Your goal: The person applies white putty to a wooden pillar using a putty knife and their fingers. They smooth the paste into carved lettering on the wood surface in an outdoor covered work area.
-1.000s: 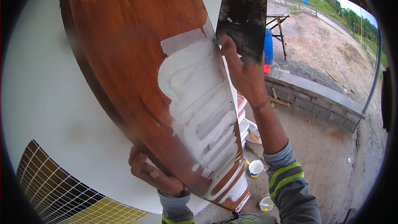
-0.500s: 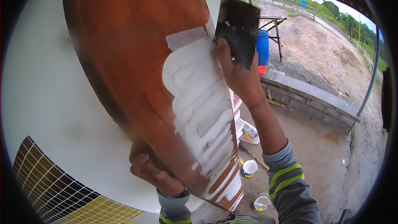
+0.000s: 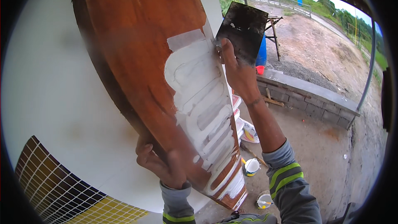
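Note:
A long, reddish-brown, wood-look panel (image 3: pixel 137 54) slants across the middle, tapering toward me. White paste (image 3: pixel 192 74) covers its right side in wavy smears, with a pale grey strip (image 3: pixel 185 40) at the upper end. Curled around the panel's lower left edge, my left hand (image 3: pixel 163 168) grips it. Beyond the right edge, my right hand (image 3: pixel 241 74) holds up a dark, flat rectangular plate (image 3: pixel 244 27) flecked with white, thumb on its face. Some fingers behind the plate are hidden.
A white curved surface (image 3: pixel 45 87) lies left, with a brown-and-yellow grid (image 3: pixel 62 191) below. Two white buckets (image 3: pixel 251 166) stand on the floor near bags (image 3: pixel 248 132). A block wall (image 3: pixel 306 99), a blue barrel (image 3: pixel 261 52) and a red cup (image 3: pixel 260 70) are at right.
The dark plate has tilted clockwise and shows more of its face. My left hand appears slightly farther right and higher; the view has shifted a little.

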The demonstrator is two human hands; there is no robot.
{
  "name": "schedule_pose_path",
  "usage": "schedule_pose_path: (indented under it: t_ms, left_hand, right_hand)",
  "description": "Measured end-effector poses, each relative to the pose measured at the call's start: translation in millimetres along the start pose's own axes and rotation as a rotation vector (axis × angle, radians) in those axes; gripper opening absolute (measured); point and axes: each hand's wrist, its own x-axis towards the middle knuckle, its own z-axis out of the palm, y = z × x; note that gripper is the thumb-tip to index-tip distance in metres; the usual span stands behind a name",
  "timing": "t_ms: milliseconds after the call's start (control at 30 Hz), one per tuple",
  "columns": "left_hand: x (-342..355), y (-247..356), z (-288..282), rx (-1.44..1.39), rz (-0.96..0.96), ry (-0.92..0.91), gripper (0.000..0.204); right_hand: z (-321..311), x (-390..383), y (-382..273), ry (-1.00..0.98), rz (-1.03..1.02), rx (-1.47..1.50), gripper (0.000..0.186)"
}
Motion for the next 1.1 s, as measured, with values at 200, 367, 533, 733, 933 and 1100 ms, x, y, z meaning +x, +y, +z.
schedule_pose_path:
  t_ms: [200,367,533,733,933,1100]
  left_hand:
    - [2.3,1.3,0.9,-0.049,0.007,-0.001,0.049]
    - [-0.3,-1.9,0.7,-0.038,-0.008,0.003,0.05]
    - [2.5,2.0,2.5,-0.065,-0.016,0.004,0.05]
    - [-0.6,1.0,-0.8,-0.015,-0.019,-0.024,0.05]
    - [-1.0,2.0,-5.6,0.043,-0.015,-0.042,0.05]
    - [-1.9,-0.5,-5.9,0.063,-0.008,-0.047,0.051]
  right_hand:
    - [4.4,4.2,5.3,0.034,-0.112,0.041,0.026]
    - [3.4,5.0,4.8,0.045,-0.191,0.03,0.025]
    - [10.6,5.8,5.5,0.084,-0.311,0.008,0.023]
    - [8.8,3.8,11.8,0.05,-0.22,-0.22,0.025]
    - [2.0,2.2,5.7,0.034,-0.161,-0.058,0.025]
    - [1.9,3.5,6.4,0.024,-0.141,-0.01,0.023]
